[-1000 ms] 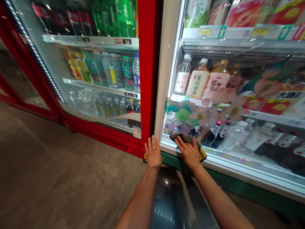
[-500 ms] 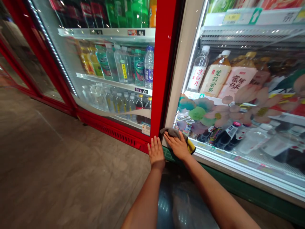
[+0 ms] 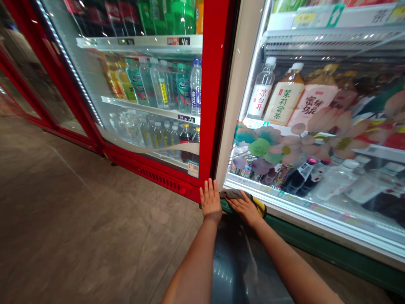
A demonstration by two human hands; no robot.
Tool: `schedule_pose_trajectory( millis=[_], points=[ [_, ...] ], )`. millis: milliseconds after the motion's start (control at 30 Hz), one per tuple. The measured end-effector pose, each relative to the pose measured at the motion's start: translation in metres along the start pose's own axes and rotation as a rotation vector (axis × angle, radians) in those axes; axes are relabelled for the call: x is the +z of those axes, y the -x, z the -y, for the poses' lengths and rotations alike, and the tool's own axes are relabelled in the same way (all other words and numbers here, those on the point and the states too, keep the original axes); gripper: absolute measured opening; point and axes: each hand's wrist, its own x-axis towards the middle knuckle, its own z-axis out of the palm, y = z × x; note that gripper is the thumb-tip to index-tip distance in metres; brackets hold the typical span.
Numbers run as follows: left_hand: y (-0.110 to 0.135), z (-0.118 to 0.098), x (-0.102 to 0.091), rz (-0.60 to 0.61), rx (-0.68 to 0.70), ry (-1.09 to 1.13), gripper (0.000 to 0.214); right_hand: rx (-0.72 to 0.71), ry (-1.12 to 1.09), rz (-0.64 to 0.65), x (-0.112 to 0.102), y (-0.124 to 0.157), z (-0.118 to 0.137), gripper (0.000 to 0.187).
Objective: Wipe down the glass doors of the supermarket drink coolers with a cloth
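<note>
My left hand lies flat with outstretched fingers against the lower corner of the red fridge frame. Just to its right, my right hand holds a grey and yellow cleaning cloth under its palm and fingers. The cloth is pressed on the bottom edge of the pale-framed fridge, above its green base. Part of the cloth is hidden by the hand, and its yellow edge shows on the right.
Behind the glass, bottled drinks stand on shelves; flower decals cover part of the right door. A dark, glossy rounded surface lies below my hands. Brown floor spreads to the left, beside more red-framed fridges.
My right hand and the cloth have moved down and slightly right, from the lower corner of the pale frame to its bottom edge. My left hand stays at the red frame.
</note>
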Motion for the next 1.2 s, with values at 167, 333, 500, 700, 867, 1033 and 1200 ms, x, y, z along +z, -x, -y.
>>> schedule_pose_trajectory(
  millis=[167, 333, 500, 700, 867, 1033, 1200],
  points=[
    [-0.001, -0.016, 0.005, -0.03, 0.054, 0.023, 0.087, 0.035, 0.031, 0.064, -0.034, 0.058, -0.02, 0.066],
    [-0.001, -0.032, 0.006, -0.042, 0.069, 0.027, 0.083, 0.079, 0.097, 0.131, -0.073, 0.079, -0.038, 0.068],
    [-0.004, -0.038, 0.004, -0.026, 0.085, 0.031, 0.084, 0.215, 0.172, 0.059, -0.113, 0.019, -0.053, 0.07],
    [-0.004, -0.03, 0.006, -0.052, 0.053, 0.04, 0.083, 0.298, 0.234, -0.065, -0.118, -0.069, -0.055, 0.068],
    [-0.004, -0.02, 0.011, -0.063, 0.009, 0.029, 0.079, 0.188, 0.242, -0.048, -0.088, -0.083, -0.039, 0.065],
    [-0.004, -0.008, 0.01, -0.039, -0.036, 0.001, 0.076, 0.122, 0.225, -0.053, -0.057, -0.072, -0.023, 0.065],
    [-0.002, 0.001, 0.004, -0.014, -0.01, -0.023, 0.077, 0.045, 0.139, 0.026, -0.035, -0.049, -0.018, 0.067]
  ],
)
